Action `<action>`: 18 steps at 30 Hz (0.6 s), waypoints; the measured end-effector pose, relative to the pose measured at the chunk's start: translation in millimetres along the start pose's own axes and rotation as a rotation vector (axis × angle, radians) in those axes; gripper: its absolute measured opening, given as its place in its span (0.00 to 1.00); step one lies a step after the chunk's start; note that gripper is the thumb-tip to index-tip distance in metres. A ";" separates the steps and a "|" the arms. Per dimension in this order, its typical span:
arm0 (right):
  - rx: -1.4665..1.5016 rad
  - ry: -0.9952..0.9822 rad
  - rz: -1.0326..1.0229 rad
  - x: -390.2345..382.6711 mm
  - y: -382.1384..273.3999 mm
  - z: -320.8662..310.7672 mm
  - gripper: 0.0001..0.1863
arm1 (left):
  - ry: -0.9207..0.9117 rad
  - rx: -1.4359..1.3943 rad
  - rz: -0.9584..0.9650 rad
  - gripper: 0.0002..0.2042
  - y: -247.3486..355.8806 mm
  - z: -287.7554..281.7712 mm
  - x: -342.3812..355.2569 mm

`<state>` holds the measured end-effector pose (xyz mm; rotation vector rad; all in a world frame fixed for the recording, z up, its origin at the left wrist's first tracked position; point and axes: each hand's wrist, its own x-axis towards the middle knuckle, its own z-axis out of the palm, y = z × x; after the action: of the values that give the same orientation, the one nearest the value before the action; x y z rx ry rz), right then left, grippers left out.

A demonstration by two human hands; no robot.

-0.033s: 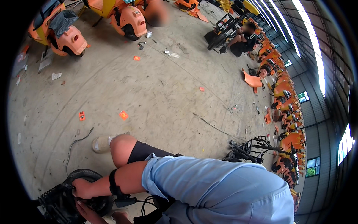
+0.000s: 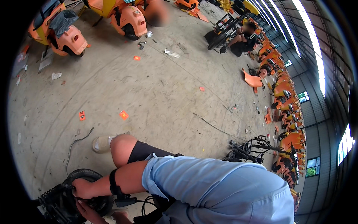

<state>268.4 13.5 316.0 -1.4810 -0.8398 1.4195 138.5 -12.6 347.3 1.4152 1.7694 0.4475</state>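
Observation:
A black wheel point(image 2: 100, 203) with a tyre and a black coil-spring shock absorber point(image 2: 48, 195) sit at the lower left. My right hand point(image 2: 82, 189) is at the wheel's hub side, with its fingers curled closed round something small and dark that I cannot make out. Just below it, my left hand point(image 2: 88, 213) reaches in with its fingers stretched out against the wheel's middle. A black strap point(image 2: 113, 182) circles my right forearm, and a dark box-shaped piece point(image 2: 125, 202) with black cables hangs beside it.
A loose cable point(image 2: 75, 141) lies on the concrete near the wheel. A stripped black scooter frame point(image 2: 246, 151) stands behind my arm. Orange scooters point(image 2: 128, 20) stand at the back and along the right wall. Another person point(image 2: 244, 39) crouches by a partly dismantled scooter.

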 end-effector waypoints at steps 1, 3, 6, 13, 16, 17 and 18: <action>-0.028 -0.024 0.000 -1.8 -4.8 -3.0 0.10 | 0.009 0.009 0.024 0.27 3.4 0.5 -2.6; -0.109 -0.039 -0.030 -1.2 -5.5 -3.3 0.10 | 0.016 0.016 0.053 0.26 4.8 0.0 -3.2; -0.223 -0.013 -0.095 1.7 -1.8 -2.7 0.10 | 0.013 0.013 0.067 0.24 6.5 -0.1 -2.7; -0.247 -0.002 -0.148 6.0 -10.9 -0.9 0.10 | 0.029 0.031 0.121 0.21 13.4 -4.4 0.2; -0.324 -0.027 -0.146 6.6 -15.1 0.1 0.10 | 0.042 0.039 0.089 0.20 14.5 -5.5 3.5; -0.356 -0.035 -0.141 7.1 -16.3 -0.2 0.10 | 0.048 0.049 0.074 0.20 16.1 -5.4 4.0; -0.342 -0.034 -0.139 8.1 -17.2 -1.7 0.10 | 0.041 0.043 0.086 0.20 14.3 -5.3 6.1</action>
<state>272.8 27.1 328.7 -1.6171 -1.2304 1.2437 143.4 -1.4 358.3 1.5266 1.7653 0.4900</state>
